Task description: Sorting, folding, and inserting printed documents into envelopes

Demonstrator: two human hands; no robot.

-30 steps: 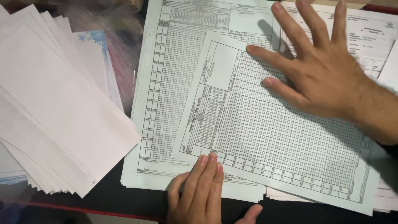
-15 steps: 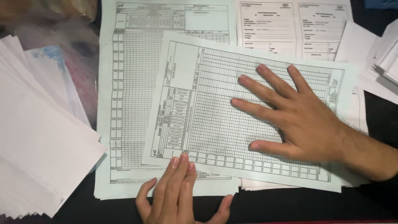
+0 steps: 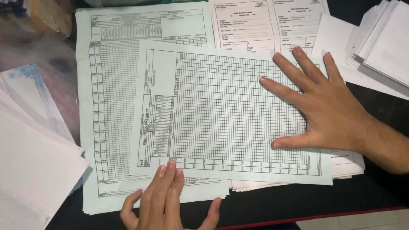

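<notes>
Now right hand (image 3: 332,113) farther right on gridded sheet (image 3: 221,110)

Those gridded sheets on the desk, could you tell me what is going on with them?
A person presses both bare hands flat on a gridded sheet. The right hand is spread over its right side; the left hand fingertips rest on its bottom edge. It lies askew on a larger gridded form. Blank paper stacks sit at the left and the far right, on a dark desk.
</notes>
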